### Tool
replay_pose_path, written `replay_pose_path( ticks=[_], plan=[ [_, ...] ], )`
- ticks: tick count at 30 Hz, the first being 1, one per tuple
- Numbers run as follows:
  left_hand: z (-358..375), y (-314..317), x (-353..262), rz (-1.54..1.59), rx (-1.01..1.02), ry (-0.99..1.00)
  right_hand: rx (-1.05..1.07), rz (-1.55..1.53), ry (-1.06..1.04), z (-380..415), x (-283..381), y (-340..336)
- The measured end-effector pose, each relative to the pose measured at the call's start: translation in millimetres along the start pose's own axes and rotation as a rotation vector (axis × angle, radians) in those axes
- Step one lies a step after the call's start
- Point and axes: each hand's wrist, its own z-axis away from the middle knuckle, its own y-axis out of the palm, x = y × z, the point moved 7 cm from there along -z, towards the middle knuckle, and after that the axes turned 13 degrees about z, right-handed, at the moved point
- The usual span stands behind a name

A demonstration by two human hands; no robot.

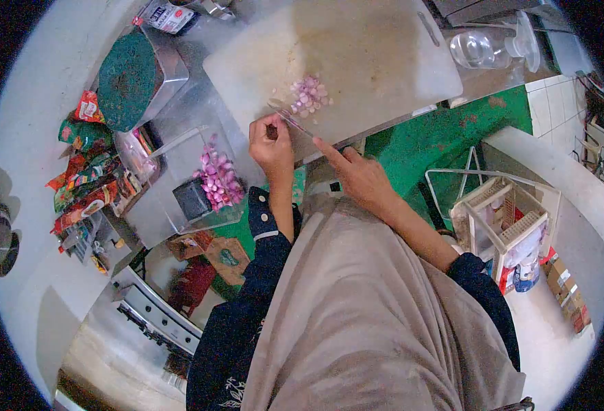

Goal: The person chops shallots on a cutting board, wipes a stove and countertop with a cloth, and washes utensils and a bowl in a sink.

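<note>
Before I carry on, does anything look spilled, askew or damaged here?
Nothing looks clearly spilled: the shallot slices sit piled on the cutting board. The board shows brownish discoloration, the green floor has brownish patches, perhaps dirt or wear, and the packets on the left lie jumbled. I can't tell if any are damaged.

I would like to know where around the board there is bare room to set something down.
The cutting board is bare from the pink slices to its right edge, by the clear jug. Crowded: its near-left edge, with left hand, right hand and knife; farther left, packets and pink bulbs.
</note>
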Motion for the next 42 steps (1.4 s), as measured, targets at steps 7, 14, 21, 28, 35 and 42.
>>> replay_pose_path(
  ticks=[7, 14, 21, 28, 35, 42],
  plan=[
    [-0.8, 1.4, -0.3, 0.023, 0.0, -0.011, 0.09, 0.077, 0.035, -8.1, -1.5, 9.9],
    [0.7, 1.3, 5.1, 0.05, 0.003, -0.077, 0.052, 0.011, 0.019, -16.2, 1.4, 5.7],
    [0.2, 0.7, 3.0, -0.007, -0.01, -0.029, 0.088, 0.014, 0.023, -8.2, 5.0, -0.4],
    [1.0, 0.6, 10.8, 0.013, 0.006, -0.025, 0.07, 0.044, -0.007, -8.8, 5.5, 4.6],
    [2.0, 1.2, 8.1, 0.012, 0.009, -0.052, 0.045, 0.106, -0.005, -30.5, 10.1, 17.4],
    [1.0, 0.5, 4.0, 0.006, 0.007, 0.02, 0.041, 0.021, 0.017, -7.3, -1.2, 11.1]
  ],
)
